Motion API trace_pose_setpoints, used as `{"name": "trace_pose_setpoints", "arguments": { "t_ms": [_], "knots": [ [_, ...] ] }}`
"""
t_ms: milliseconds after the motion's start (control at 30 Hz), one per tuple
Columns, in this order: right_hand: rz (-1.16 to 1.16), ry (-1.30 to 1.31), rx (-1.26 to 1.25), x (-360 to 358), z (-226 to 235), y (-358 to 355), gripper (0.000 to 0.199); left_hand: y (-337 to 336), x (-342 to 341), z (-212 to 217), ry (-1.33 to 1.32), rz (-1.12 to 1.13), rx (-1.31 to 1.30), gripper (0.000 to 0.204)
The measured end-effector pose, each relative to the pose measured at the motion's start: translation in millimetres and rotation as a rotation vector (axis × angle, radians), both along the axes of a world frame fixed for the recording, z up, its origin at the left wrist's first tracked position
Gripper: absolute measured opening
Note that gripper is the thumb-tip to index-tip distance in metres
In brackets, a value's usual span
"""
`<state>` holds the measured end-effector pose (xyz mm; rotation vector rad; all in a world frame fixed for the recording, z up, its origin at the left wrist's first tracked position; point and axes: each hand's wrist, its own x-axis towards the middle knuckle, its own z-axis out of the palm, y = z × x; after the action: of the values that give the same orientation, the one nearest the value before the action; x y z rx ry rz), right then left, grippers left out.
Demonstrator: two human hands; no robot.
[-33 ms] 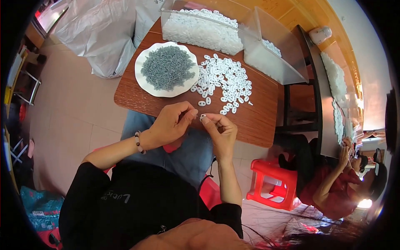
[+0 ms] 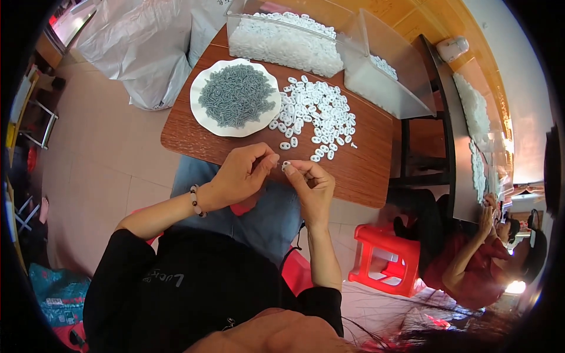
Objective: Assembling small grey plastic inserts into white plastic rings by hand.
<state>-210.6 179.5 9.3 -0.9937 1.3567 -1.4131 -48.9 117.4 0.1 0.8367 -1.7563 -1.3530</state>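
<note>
My right hand (image 2: 312, 183) pinches a small white oval piece with two holes (image 2: 286, 165) between thumb and fingertips, just off the table's near edge. Facing it, my left hand (image 2: 240, 177) is closed, thumb against forefinger. Whatever tiny thing sits at those fingertips is too small to make out. The two hands stay slightly apart. Beyond them, a loose pile of white two-hole ovals (image 2: 321, 109) lies on the brown wooden table (image 2: 365, 176). To its left, a white scalloped plate (image 2: 200, 115) bears a heap of small grey screw-like pieces (image 2: 236, 95).
Clear bins (image 2: 282, 50) (image 2: 382, 88) holding white pieces stand along the table's far edge. White sacks (image 2: 138, 53) slump at the far left. A red plastic stool (image 2: 385, 259) is at my right, near a person in dark red (image 2: 471, 270) working at another table.
</note>
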Motion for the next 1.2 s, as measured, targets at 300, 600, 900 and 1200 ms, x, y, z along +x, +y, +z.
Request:
{"name": "trace_pose_setpoints", "arguments": {
  "t_ms": [300,600,900,1200],
  "knots": [
    [0.003,0.013,-0.005,-0.2,0.0,0.3,0.011,-1.8,-0.2,-1.8,-0.04,-0.001,-0.062,0.019],
    [0.026,0.023,-0.002,1.0,-2.0,-0.9,0.011,-2.2,-1.4,-4.2,-0.05,0.008,-0.094,0.017],
    [0.022,0.081,0.012,1.5,-2.0,-0.3,0.011,-1.6,-2.2,-5.1,-0.082,0.027,-0.165,0.013],
    [0.011,0.15,-0.001,1.6,-1.1,-1.9,0.008,-2.3,-4.4,-5.7,-0.085,0.057,-0.28,0.008]
  ]
}}
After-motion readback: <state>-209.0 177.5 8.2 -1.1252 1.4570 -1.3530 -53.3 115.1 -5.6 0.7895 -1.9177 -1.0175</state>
